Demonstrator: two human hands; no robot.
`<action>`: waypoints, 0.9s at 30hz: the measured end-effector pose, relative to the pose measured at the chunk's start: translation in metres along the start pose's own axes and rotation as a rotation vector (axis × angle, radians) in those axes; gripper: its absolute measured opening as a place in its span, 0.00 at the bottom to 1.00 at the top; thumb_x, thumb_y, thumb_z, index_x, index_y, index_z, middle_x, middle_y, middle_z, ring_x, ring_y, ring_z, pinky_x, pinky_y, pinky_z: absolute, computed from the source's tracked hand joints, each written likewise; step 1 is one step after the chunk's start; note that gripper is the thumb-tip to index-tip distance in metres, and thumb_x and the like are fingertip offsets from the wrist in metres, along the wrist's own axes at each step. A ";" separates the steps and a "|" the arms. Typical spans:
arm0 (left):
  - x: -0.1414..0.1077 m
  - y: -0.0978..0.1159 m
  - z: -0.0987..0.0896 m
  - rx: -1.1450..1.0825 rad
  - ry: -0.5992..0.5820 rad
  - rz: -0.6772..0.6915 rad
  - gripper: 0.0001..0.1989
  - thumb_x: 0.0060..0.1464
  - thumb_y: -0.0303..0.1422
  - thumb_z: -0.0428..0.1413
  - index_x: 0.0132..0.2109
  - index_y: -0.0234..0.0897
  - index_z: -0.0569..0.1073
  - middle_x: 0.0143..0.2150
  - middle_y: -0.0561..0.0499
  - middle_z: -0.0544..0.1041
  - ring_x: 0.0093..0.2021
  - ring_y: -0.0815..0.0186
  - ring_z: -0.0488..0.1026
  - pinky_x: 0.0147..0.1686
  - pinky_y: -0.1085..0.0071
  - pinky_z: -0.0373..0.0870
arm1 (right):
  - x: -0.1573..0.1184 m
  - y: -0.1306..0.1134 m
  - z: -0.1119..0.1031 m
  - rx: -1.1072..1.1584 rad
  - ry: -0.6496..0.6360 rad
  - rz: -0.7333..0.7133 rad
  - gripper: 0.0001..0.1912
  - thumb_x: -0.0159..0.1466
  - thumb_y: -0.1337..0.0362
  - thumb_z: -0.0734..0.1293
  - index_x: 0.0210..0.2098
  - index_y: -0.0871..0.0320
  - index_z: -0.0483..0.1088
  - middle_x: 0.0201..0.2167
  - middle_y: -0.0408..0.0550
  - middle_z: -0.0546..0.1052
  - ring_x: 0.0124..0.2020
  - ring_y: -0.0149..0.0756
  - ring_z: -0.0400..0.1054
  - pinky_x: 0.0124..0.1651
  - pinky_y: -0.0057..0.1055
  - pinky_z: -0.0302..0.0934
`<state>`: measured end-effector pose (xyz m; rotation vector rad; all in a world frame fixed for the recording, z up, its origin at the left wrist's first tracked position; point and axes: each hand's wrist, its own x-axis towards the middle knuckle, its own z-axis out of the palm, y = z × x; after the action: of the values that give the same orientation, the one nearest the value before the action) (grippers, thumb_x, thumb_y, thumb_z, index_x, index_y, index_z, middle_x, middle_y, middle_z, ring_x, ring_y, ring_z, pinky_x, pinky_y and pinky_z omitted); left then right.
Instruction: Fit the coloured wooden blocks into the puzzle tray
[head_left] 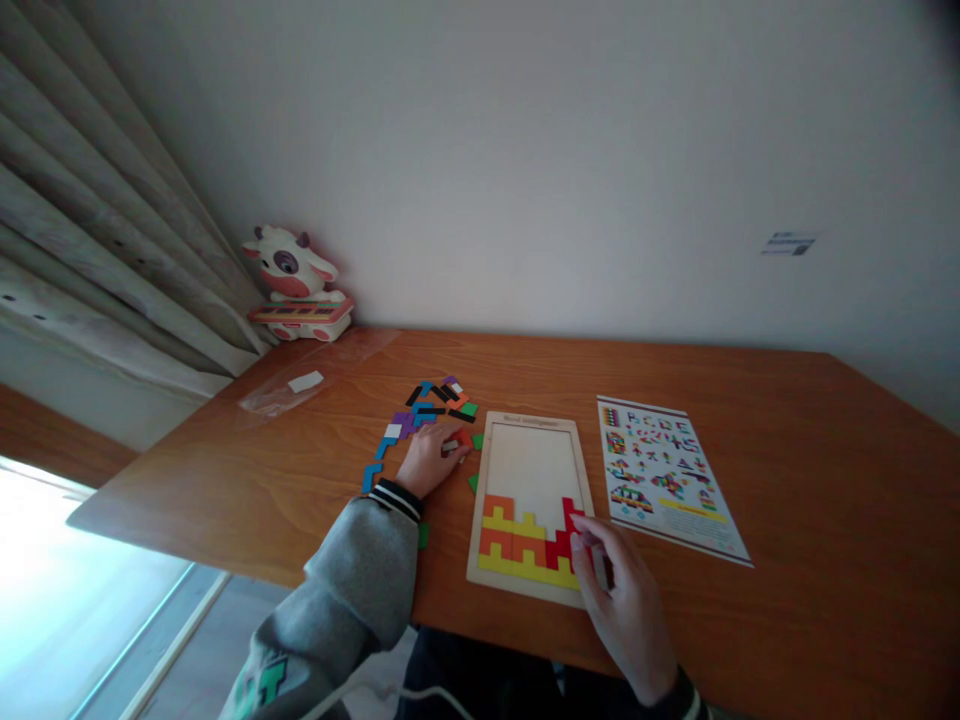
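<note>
A wooden puzzle tray (532, 421) lies on the table, its lower part filled with yellow pieces (525, 570), orange pieces (499, 545) and red pieces (559, 550). Over its lower right corner is my right hand (626, 600), fingers apart beside the red pieces, nothing seen between them. My left hand (431, 460) is left of the tray among loose pieces, its fingertips closed on a red-orange piece (463, 438). Blue pieces (371, 476), purple pieces (403, 424), black pieces (442, 394) and green pieces (469, 409) lie around and beyond that hand.
A printed pattern sheet (667, 470) lies right of the tray. At the back left stands a cow toy with a keyboard (300, 290), near a clear plastic bag (270, 400) with a white label. A curtain (97, 230) hangs at the left; a wall (562, 180) rises behind the table.
</note>
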<state>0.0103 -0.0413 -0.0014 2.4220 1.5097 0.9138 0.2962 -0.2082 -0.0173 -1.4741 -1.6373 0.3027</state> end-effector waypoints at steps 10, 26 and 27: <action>-0.010 0.032 -0.008 -0.216 0.039 0.249 0.16 0.56 0.35 0.62 0.51 0.37 0.75 0.52 0.43 0.78 0.50 0.61 0.78 0.51 0.65 0.76 | 0.000 -0.001 0.000 0.004 0.003 -0.004 0.12 0.69 0.59 0.62 0.51 0.52 0.69 0.48 0.51 0.77 0.47 0.42 0.74 0.51 0.43 0.71; -0.016 0.058 0.008 -0.359 -0.194 0.312 0.21 0.61 0.25 0.50 0.61 0.36 0.69 0.53 0.41 0.78 0.52 0.60 0.77 0.52 0.63 0.76 | 0.002 -0.001 0.000 0.006 0.012 -0.019 0.12 0.69 0.59 0.62 0.50 0.52 0.70 0.47 0.51 0.77 0.47 0.43 0.74 0.51 0.43 0.71; -0.016 0.058 0.008 -0.353 -0.202 0.323 0.22 0.60 0.24 0.50 0.61 0.36 0.68 0.52 0.41 0.79 0.51 0.61 0.78 0.51 0.63 0.76 | 0.002 -0.001 0.000 0.004 0.012 -0.018 0.12 0.69 0.59 0.62 0.50 0.52 0.70 0.47 0.51 0.77 0.47 0.43 0.74 0.51 0.43 0.71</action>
<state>0.0544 -0.0813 0.0099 2.4356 0.8241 0.8685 0.2951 -0.2070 -0.0159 -1.4550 -1.6384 0.2865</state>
